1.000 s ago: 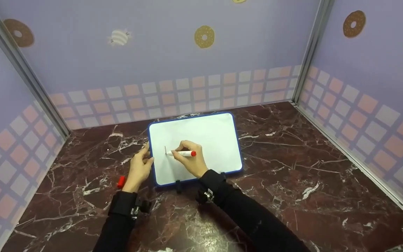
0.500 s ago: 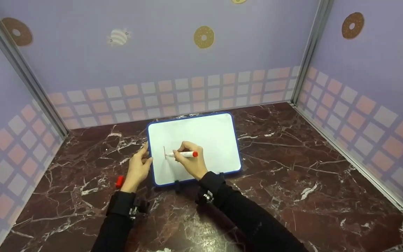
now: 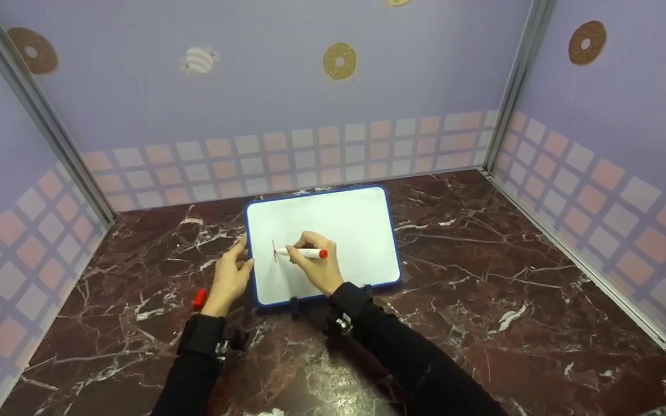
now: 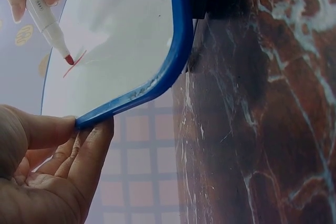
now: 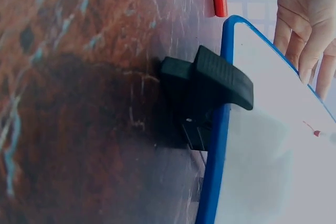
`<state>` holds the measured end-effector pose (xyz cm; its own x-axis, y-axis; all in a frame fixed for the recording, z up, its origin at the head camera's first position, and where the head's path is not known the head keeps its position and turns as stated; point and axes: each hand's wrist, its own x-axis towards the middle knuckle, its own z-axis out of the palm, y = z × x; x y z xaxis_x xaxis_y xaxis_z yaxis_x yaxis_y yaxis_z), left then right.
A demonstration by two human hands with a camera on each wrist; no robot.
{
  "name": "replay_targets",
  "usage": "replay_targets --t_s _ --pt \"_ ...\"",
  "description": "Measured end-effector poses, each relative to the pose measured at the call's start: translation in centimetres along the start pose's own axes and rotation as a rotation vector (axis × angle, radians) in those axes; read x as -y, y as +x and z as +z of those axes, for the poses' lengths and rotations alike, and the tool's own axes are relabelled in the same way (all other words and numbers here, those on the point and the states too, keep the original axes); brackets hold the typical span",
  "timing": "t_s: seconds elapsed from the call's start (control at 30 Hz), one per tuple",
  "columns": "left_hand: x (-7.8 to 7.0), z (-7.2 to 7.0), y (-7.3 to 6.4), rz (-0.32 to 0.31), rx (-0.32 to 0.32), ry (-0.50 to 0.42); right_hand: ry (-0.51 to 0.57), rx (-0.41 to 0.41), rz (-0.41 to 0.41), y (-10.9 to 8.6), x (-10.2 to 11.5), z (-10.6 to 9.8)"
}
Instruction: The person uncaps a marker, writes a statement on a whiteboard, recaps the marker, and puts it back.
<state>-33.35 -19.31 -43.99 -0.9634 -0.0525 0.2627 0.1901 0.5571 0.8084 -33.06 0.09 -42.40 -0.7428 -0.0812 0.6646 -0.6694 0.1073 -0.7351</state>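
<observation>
A whiteboard with a blue rim leans on a black stand that grips its lower edge. My right hand pinches a white marker with a red end, its tip touching the board's left part. Under the tip runs a short red upright line. The left hand holds the board's left edge, thumb on the front side and fingers behind, as the left wrist view shows. Near the left wrist lies a red marker cap on the table.
The dark red marbled table extends to both sides of the board. Purple walls with checked bands and doughnut pictures enclose it at the back and sides. Metal corner posts join the walls.
The marker first moved down, lengthening the red line, then rose slightly so its tip now touches partway along it. The left hand keeps its hold on the board's edge.
</observation>
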Motion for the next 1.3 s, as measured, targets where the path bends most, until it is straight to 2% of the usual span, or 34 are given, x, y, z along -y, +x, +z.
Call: replay_targets --t_s 0.33,0.53,0.67,0.83,1.03,1.2,1.3 --pt "-0.1 -0.2 -0.1 -0.009 0.007 -0.010 -0.017 -0.038 -0.018 0.2 0.1 -1.0" --pt "-0.2 -0.3 -0.1 -0.017 0.009 -0.012 -0.003 -0.060 -0.017 0.6 0.4 -1.0" --pt "-0.2 -0.2 -0.1 -0.005 0.003 -0.012 -0.024 -0.065 -0.035 1.0 0.4 -0.9" --pt "-0.1 -0.1 -0.1 -0.026 0.014 -0.012 -0.047 -0.070 -0.032 1.0 0.3 -0.9" --pt "0.0 -0.1 0.0 -0.012 0.008 -0.008 -0.041 -0.055 -0.026 0.8 0.2 -1.1" --pt "0.1 -0.1 0.0 -0.011 0.015 -0.009 0.038 -0.008 0.032 0.3 0.3 -1.6" --pt "0.0 -0.2 0.0 -0.012 0.022 -0.010 0.050 0.008 0.057 0.1 0.2 -1.9"
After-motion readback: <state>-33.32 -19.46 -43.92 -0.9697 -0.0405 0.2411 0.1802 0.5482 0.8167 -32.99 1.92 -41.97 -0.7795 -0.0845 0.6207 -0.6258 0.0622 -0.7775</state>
